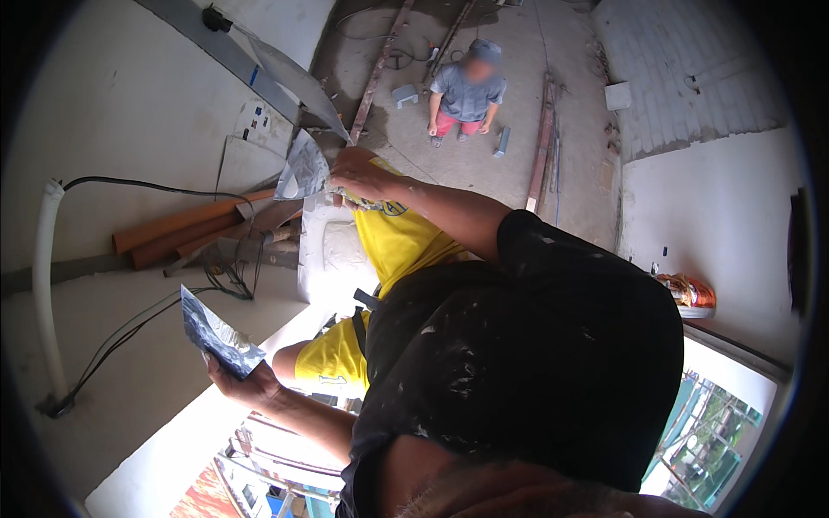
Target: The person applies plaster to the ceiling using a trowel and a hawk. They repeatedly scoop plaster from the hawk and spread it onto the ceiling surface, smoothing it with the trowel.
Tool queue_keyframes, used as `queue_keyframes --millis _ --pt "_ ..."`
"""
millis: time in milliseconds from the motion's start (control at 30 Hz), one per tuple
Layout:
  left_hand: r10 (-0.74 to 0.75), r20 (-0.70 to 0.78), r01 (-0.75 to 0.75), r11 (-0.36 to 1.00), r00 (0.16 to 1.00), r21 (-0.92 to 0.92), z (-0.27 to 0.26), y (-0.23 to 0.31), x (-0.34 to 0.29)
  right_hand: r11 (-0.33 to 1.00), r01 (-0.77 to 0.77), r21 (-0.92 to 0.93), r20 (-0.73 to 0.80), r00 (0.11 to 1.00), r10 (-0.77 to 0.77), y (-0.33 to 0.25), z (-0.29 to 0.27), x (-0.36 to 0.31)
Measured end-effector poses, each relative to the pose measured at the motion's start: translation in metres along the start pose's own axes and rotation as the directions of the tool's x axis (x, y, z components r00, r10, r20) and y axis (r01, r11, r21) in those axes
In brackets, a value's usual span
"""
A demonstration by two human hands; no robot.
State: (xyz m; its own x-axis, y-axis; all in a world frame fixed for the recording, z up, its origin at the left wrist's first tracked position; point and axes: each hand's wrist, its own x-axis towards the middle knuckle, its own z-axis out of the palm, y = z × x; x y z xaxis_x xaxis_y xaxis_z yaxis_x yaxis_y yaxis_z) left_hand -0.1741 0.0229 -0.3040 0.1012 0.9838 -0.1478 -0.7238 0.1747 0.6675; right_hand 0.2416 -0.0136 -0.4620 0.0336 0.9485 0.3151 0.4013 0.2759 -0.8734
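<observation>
My left hand (242, 384) is closed on the lower edge of a flat metal putty blade (216, 332). Pale putty lies along that blade's upper side. In front of my right knee my right hand (367, 175), its fingers smeared white, is closed beside a wide, shiny putty knife (302, 168). The blade fans out toward the wall, and its handle is hidden in my fingers. White specks dot my black shirt (518, 354). Below it are yellow shorts (401, 237).
Brown pipes (181, 220) and black cables lie along the wall at left, beside a white upright pipe (47, 285). A long grey sheet (298, 78) juts out above my right hand. Another person (471, 95) stands on the concrete floor (527, 52) near long metal bars (544, 142).
</observation>
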Motion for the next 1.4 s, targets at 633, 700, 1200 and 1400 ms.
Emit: queue_keyframes --millis 633,700,1200,1400 --pt "-0.012 -0.01 0.012 1.0 1.0 0.002 -0.005 0.0 0.004 0.924 0.008 -0.382 0.006 1.0 -0.006 -0.011 -0.004 0.002" --pt "-0.011 -0.018 0.011 1.0 1.0 0.0 -0.004 0.0 0.005 0.898 0.075 -0.434 -0.003 0.996 -0.085 0.001 0.001 0.002" --pt "0.02 -0.071 -0.017 0.999 0.997 0.034 -0.004 -0.002 0.003 0.983 -0.168 -0.081 -0.088 0.983 0.161 -0.015 -0.001 0.001" --pt "0.013 -0.068 -0.01 0.999 0.998 0.049 0.001 -0.003 0.003 0.91 0.111 -0.399 -0.1 0.982 -0.163 -0.005 -0.001 0.003"
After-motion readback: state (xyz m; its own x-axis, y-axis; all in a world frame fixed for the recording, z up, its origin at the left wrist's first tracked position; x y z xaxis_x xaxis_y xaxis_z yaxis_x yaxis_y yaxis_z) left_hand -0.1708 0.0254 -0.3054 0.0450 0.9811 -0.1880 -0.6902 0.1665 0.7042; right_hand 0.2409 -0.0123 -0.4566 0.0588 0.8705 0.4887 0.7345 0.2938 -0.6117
